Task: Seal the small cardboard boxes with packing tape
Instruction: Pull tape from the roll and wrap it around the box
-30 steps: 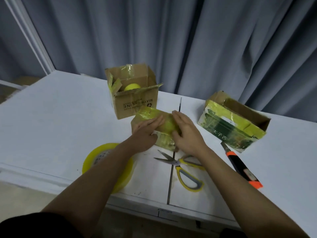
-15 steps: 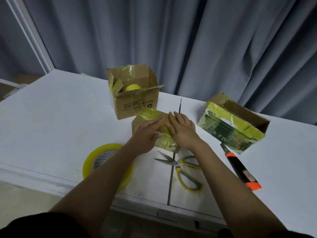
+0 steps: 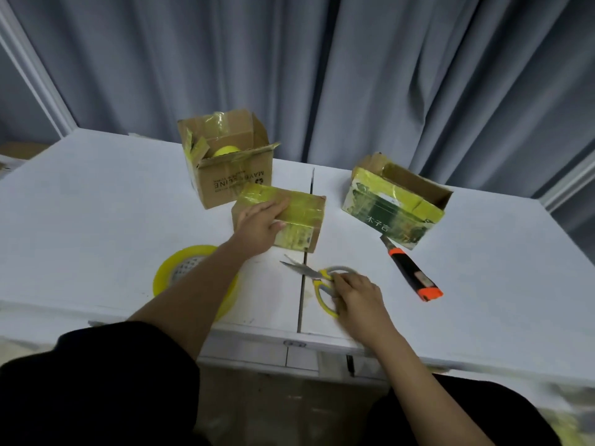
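- The left hand is reaching forward across the table and lying on the small box, fingers laid flat along its taped top and thumb against its near face; it is pressing rather than gripping.
- The right hand is lying nearer the table's front edge, fingers curling over the yellow handles of the scissors; the blades are pointing left across the table's centre seam.
- The small box is sitting mid-table, straddling the seam, just in front of the open carton.
- The roll of tape is lying flat under the left forearm, close to the front edge.
- The green box is standing apart on the right, with the knife touching its near corner.
- Bare tabletop is lying to the far left and far right.
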